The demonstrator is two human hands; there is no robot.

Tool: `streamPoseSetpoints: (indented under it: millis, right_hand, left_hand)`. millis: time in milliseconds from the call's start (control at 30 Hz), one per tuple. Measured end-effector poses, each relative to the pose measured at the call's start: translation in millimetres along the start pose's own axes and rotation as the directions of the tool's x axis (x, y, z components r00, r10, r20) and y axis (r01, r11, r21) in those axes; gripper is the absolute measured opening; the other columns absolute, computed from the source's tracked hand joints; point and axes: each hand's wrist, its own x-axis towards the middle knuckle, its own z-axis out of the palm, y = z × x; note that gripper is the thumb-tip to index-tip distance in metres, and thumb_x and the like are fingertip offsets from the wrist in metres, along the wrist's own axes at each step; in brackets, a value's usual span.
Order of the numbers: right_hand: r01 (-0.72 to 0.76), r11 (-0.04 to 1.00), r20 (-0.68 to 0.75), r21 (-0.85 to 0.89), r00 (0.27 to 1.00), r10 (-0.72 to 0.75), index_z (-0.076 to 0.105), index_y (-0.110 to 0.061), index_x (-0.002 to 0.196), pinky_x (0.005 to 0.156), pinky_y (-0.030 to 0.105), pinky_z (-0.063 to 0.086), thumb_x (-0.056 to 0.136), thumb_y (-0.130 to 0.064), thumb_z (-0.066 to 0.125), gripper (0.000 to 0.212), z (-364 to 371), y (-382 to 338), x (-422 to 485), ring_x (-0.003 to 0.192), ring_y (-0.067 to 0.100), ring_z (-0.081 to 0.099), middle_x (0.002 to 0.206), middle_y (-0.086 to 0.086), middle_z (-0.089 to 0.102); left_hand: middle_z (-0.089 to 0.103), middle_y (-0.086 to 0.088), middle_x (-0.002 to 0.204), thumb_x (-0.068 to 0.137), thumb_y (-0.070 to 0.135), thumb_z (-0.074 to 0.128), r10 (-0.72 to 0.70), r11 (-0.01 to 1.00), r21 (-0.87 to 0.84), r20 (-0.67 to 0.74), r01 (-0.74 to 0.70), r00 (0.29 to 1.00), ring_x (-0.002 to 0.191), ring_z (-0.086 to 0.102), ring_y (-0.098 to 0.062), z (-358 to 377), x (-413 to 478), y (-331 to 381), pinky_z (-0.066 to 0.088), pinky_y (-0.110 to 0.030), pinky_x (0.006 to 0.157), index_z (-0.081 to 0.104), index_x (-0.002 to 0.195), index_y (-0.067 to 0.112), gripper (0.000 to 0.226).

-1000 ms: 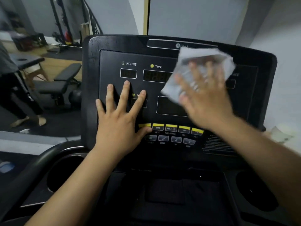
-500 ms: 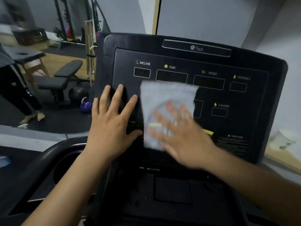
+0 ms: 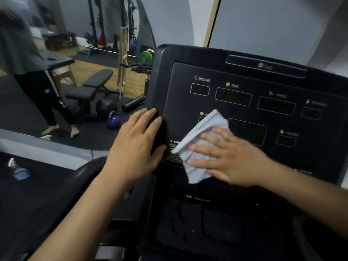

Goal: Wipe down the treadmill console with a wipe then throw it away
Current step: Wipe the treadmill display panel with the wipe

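Observation:
The black treadmill console (image 3: pixel 244 95) fills the right half of the head view, with labelled display windows for incline, time and speed. My right hand (image 3: pixel 231 157) lies flat on a pale grey wipe (image 3: pixel 199 140) and presses it against the lower left part of the panel, over the caution label. My left hand (image 3: pixel 137 146) rests on the console's left edge with its fingers spread, holding nothing. The yellow button row is hidden under my right hand and the wipe.
A curved black handrail (image 3: pixel 81 172) runs below my left arm. A spray bottle (image 3: pixel 17 169) lies on the dark floor at left. Beyond stand a person (image 3: pixel 37 76), a weight bench (image 3: pixel 90 87), a purple kettlebell (image 3: pixel 113 121) and a black ball (image 3: pixel 106 108).
My right hand has swept the wipe from the console's upper right down and across to its lower left. My left hand slid from the panel face to the console's left edge.

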Motion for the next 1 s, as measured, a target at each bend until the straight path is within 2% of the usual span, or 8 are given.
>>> streamPoseSetpoints:
  millis: [200, 333, 400, 600, 733, 833, 900, 1000]
  right_hand:
    - [-0.549, 0.836, -0.182, 0.014, 0.821, 0.542, 0.027, -0.031, 0.151, 0.117, 0.06, 0.0, 0.097, -0.049, 0.026, 0.057, -29.1, 68.6, 89.7, 0.147, 0.043, 0.009, 0.162, 0.01, 0.016]
    - [-0.127, 0.99, -0.051, 0.054, 0.99, 0.13, 0.05, -0.03, 0.138, 0.117, 0.06, 0.009, 0.09, -0.043, 0.049, 0.05, -1.3, -35.7, 69.4, 0.145, 0.042, 0.02, 0.157, 0.008, 0.033]
    - [0.017, 0.999, 0.038, 0.031, 0.999, -0.018, 0.047, -0.035, 0.141, 0.118, 0.055, 0.011, 0.093, -0.047, 0.045, 0.049, -7.0, -20.0, 50.4, 0.144, 0.036, 0.027, 0.153, 0.003, 0.039]
    - [-0.532, 0.847, -0.15, 0.021, 0.836, 0.529, 0.022, -0.037, 0.152, 0.118, 0.06, 0.001, 0.098, -0.052, 0.022, 0.056, -40.2, 72.1, 128.9, 0.149, 0.039, 0.002, 0.163, 0.006, 0.008]
    - [-0.188, 0.978, -0.052, 0.085, 0.98, 0.193, 0.046, -0.03, 0.142, 0.116, 0.062, 0.011, 0.096, -0.044, 0.037, 0.049, -7.9, -36.0, 108.3, 0.148, 0.038, 0.014, 0.158, 0.008, 0.031]
    - [-0.014, 0.997, 0.087, 0.08, 0.996, 0.007, 0.046, -0.039, 0.141, 0.11, 0.054, 0.032, 0.096, -0.043, 0.046, 0.045, -4.5, -31.6, 44.0, 0.134, 0.031, 0.044, 0.151, -0.002, 0.044]
    - [-0.157, 0.986, 0.066, 0.051, 0.986, 0.153, 0.036, -0.044, 0.146, 0.106, 0.05, 0.034, 0.098, -0.047, 0.041, 0.049, -6.9, 17.6, 13.9, 0.128, 0.032, 0.05, 0.149, -0.004, 0.046]
    - [-0.531, 0.843, 0.002, 0.079, 0.846, 0.533, 0.01, -0.053, 0.148, 0.108, 0.055, 0.032, 0.098, -0.056, 0.024, 0.051, -26.4, 72.3, 21.7, 0.14, 0.036, 0.032, 0.162, -0.01, 0.011]
  left_hand:
    - [0.042, -0.015, 0.149, 0.082, 0.022, 0.07, 0.003, 1.0, -0.028, 0.029, -0.002, 1.0, 0.138, 0.036, -0.034, -2.5, -1.2, -0.5, 0.038, -0.041, 0.108, 0.056, 0.132, 0.001, 0.056]
    - [0.057, -0.016, 0.133, 0.085, 0.013, 0.057, 0.091, 0.995, -0.026, -0.096, -0.094, 0.991, 0.125, 0.053, -0.033, -11.4, -11.2, -14.3, 0.056, -0.039, 0.083, 0.07, 0.095, 0.002, 0.02]
    - [0.061, -0.018, 0.129, 0.084, 0.009, 0.057, 0.118, 0.992, -0.033, -0.162, -0.125, 0.98, 0.121, 0.056, -0.035, -13.1, -21.0, -20.0, 0.053, -0.04, 0.089, 0.071, 0.103, 0.0, 0.025]
    - [0.058, -0.023, 0.132, 0.081, 0.002, 0.057, 0.168, 0.981, -0.053, -0.246, -0.186, 0.955, 0.122, 0.055, -0.039, -16.2, -10.1, -8.7, 0.048, -0.045, 0.099, 0.067, 0.114, -0.002, 0.035]
    - [0.053, -0.023, 0.139, 0.083, 0.007, 0.049, 0.19, 0.977, -0.036, -0.283, -0.208, 0.94, 0.128, 0.05, -0.038, -23.5, 2.3, -8.8, 0.046, -0.043, 0.101, 0.064, 0.122, -0.001, 0.042]
    - [0.042, -0.022, 0.149, 0.09, 0.014, 0.049, 0.171, 0.983, -0.034, -0.182, -0.18, 0.968, 0.14, 0.035, -0.037, -18.3, 15.4, -9.5, 0.039, -0.044, 0.108, 0.056, 0.133, 0.001, 0.045]
    - [0.035, -0.02, 0.154, 0.097, 0.026, 0.042, 0.178, 0.982, -0.051, -0.096, -0.184, 0.979, 0.146, 0.025, -0.034, -9.3, 25.8, -5.1, 0.03, -0.043, 0.116, 0.051, 0.137, 0.003, 0.047]
    - [0.035, -0.02, 0.154, 0.101, 0.037, 0.034, 0.161, 0.985, -0.057, -0.052, -0.164, 0.986, 0.148, 0.021, -0.033, 4.5, 32.7, 3.2, 0.026, -0.046, 0.118, 0.049, 0.138, 0.001, 0.054]
